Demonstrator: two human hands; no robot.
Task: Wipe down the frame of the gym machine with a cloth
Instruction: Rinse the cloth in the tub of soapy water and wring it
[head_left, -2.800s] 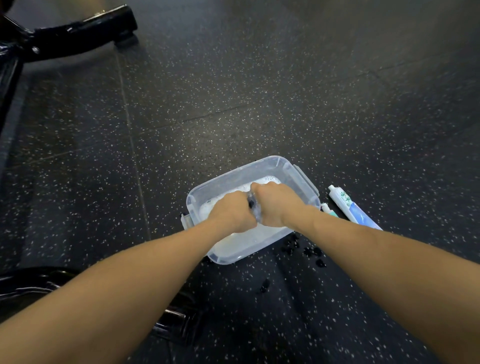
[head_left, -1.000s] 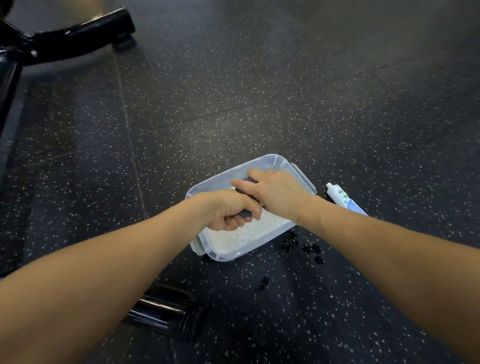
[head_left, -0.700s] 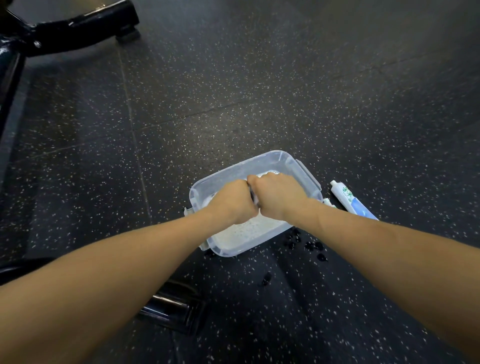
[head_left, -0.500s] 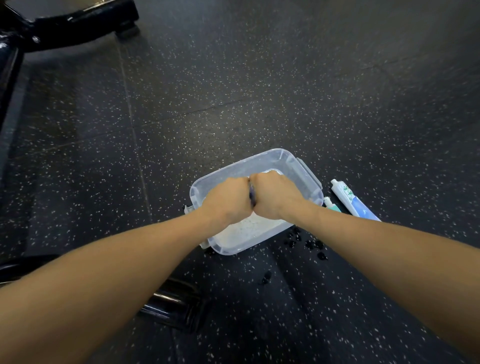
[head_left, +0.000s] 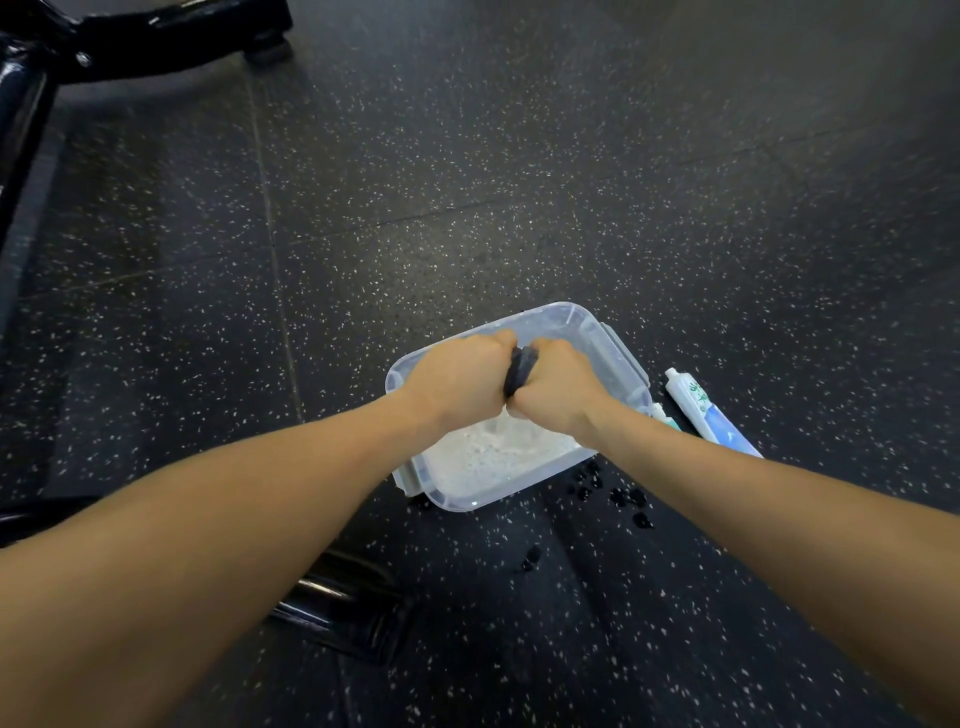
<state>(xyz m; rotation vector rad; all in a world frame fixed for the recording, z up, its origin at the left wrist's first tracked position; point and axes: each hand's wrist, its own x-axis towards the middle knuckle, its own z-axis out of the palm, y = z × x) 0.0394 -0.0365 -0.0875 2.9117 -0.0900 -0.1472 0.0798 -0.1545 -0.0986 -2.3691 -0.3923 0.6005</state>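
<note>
- Head view vs half a second ago: fists still pressed together over the tub, but more of the dark cloth (head_left: 520, 370) now bulges out between them; before it was only a thin sliver. Tub, toothpaste tube and floor spots sit where they were.
- Vs a second ago: the right hand then lay flatter over the left fist; now both are tight fists side by side.
- Left hand (head_left: 457, 382): fingers fully curled round its end of the cloth, knuckles up, thumb side touching the right fist.
- Right hand (head_left: 558, 392): fingers fully curled on the other end, same tight clench.
- Cloth: dark grey-blue, bunched into a short twisted wad, only the middle shows, ends hidden in the fists. Held above the clear plastic tub (head_left: 621, 358), not touching the liquid as far as visible.
- Tub on the speckled floor (head_left: 467, 182), holds milky white foamy water (head_left: 493, 454).
- Toothpaste tube (head_left: 698, 408) lies on the floor just right of the tub.
- Dark wet spots (head_left: 618, 493) on the floor near the tub's near-right corner.
- Black machine frame (head_left: 156, 39) at top left, well apart from the cloth; another black frame part (head_left: 343, 608) low, under the left forearm.
</note>
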